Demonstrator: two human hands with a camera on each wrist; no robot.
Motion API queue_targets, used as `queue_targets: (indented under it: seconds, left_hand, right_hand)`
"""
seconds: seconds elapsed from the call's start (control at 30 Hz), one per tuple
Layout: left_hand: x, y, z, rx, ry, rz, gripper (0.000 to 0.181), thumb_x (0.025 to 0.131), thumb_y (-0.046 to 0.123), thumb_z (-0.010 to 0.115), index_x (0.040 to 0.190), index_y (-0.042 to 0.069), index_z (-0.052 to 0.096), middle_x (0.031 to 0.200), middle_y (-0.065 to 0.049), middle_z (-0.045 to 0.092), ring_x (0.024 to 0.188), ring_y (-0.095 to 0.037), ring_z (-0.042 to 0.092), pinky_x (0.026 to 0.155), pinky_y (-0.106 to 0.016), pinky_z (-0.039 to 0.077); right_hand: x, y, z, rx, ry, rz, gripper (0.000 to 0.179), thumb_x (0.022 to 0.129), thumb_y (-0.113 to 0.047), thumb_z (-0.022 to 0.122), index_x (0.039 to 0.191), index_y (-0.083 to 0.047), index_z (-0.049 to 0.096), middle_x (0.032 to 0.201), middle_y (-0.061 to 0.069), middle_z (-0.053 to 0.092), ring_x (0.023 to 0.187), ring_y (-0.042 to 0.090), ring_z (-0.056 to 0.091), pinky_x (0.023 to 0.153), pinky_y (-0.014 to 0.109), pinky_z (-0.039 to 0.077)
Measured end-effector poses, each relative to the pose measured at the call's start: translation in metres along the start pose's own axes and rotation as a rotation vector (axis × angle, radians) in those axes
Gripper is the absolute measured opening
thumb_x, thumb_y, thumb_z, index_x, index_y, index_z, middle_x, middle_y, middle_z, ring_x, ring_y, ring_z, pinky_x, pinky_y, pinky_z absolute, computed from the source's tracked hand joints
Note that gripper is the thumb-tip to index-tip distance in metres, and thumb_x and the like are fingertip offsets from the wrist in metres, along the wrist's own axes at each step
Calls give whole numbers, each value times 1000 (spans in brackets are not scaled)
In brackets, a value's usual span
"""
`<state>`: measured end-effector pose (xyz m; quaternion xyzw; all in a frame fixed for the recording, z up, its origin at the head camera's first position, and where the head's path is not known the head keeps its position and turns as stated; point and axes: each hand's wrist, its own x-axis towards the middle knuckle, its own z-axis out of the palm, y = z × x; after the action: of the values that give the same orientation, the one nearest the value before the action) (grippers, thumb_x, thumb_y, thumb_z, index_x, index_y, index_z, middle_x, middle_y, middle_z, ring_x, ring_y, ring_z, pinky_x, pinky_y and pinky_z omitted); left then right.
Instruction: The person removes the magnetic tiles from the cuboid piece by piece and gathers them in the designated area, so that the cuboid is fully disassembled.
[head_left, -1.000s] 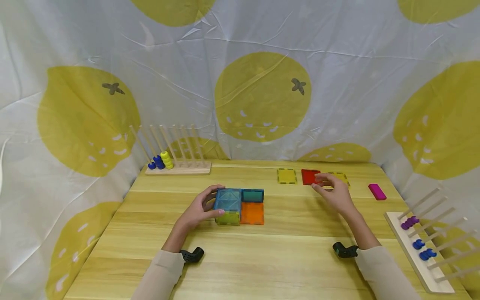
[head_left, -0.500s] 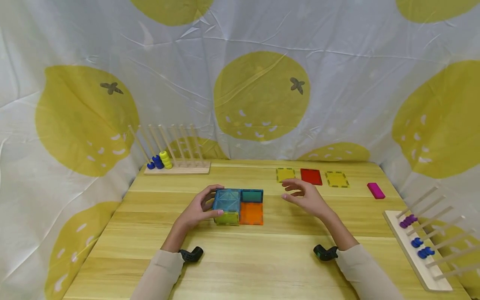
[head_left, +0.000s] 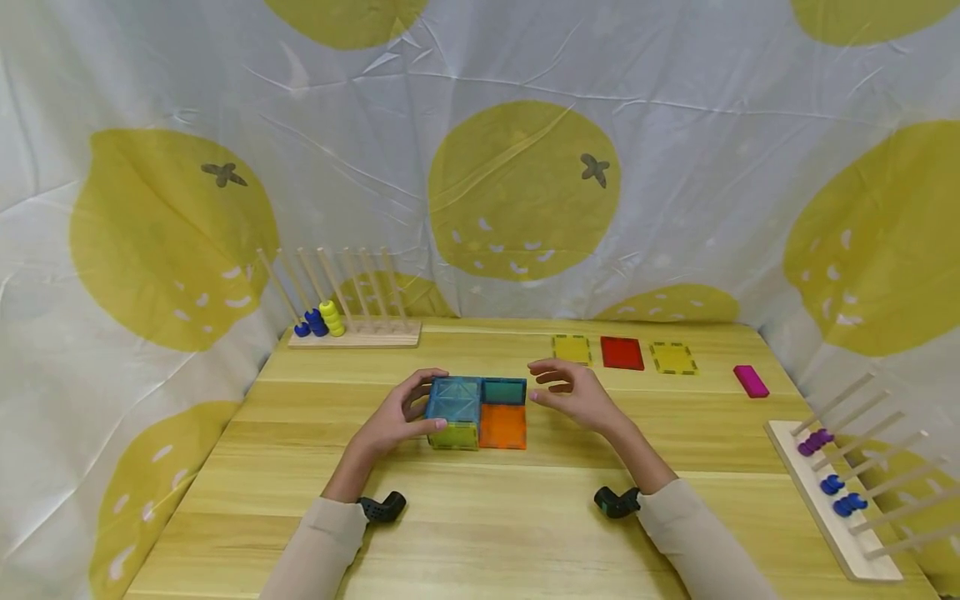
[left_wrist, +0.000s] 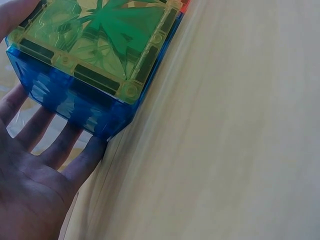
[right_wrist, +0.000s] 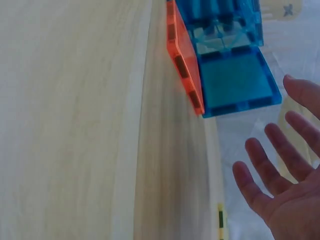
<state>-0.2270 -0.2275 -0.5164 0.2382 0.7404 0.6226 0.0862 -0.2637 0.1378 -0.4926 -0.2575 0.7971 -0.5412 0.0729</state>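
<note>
A cube of translucent magnetic tiles (head_left: pixel 457 398) stands mid-table, with a blue top and a yellow-green front tile (left_wrist: pixel 100 40). An upright teal tile (head_left: pixel 504 392) and a flat-lying orange tile (head_left: pixel 503 427) join its right side. My left hand (head_left: pixel 390 425) grips the cube from the left, thumb at the front; in the left wrist view the fingertips touch its blue side (left_wrist: pixel 65 95). Just right of the teal tile hovers my right hand (head_left: pixel 581 400), fingers loosely bent and holding nothing. The right wrist view shows it apart from the teal tile (right_wrist: pixel 240 82).
At the back lie a yellow tile (head_left: pixel 572 347), a red tile (head_left: pixel 622 353) and another yellow tile (head_left: pixel 673 358). A magenta block (head_left: pixel 751 381) is farther right. Pegged bead racks stand at back left (head_left: pixel 356 336) and right (head_left: pixel 828 508). A lemon-print curtain (head_left: pixel 337 167) hangs behind.
My right hand has moved left from the red tile to beside the teal tile, carrying nothing. The left hand and the cube have stayed in place.
</note>
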Motion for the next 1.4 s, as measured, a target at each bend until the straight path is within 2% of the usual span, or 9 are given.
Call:
queue_targets:
  seconds: [0.17,0.27,0.53,0.73,1.0,1.27,1.4]
  left_hand:
    - [0,-2,-1,0,-2,16,69,90,8,78,151,14,45,152,-13,46,137,-30,49,106,-27,50]
    - [0,-3,-1,-3,-5,18,70,91,8,78,151,13,44,152,-14,46,136,-30,50,105,-28,51]
    - [-2,0,0,-4,1,2,70,90,10,79,151,17,45,152,-12,46,136,-33,49,106,-26,50]
    - [-2,1,0,9,-1,9,69,91,10,78,151,18,45,152,-11,46,137,-35,49,105,-25,50]
    - [-1,1,1,6,-7,16,70,90,9,78,151,12,44,151,-13,46,135,-37,49,103,-27,52]
    - [1,1,1,14,-3,15,69,91,11,78,151,17,45,150,-13,48,134,-37,51,102,-28,53]
    - [1,3,1,1,-6,11,70,90,12,80,151,15,44,150,-14,47,134,-38,51,102,-28,53]
  right_hand:
    - [5,-3,9,-6,-7,-21,43,95,-24,76,136,-15,65,141,21,61,123,37,63,104,52,53]
    - [8,-4,14,-6,-9,-35,46,95,-21,77,137,-8,64,139,22,62,121,35,64,102,52,55]
    - [16,-3,25,14,-7,-20,46,95,-15,76,137,0,63,137,23,63,118,36,64,100,52,55]
    - [19,-4,32,-3,2,-24,44,95,-19,76,135,-2,66,135,19,66,116,30,65,100,46,57]
    - [24,-7,39,-27,4,-42,41,95,-21,76,132,-5,68,134,14,69,118,30,65,100,51,55]
    - [29,-7,45,-88,9,-53,34,98,-26,72,130,-13,71,132,5,70,116,24,66,95,37,56]
    - [32,-8,49,-102,15,-65,34,99,-25,71,130,-11,72,130,3,71,120,25,65,102,43,54]
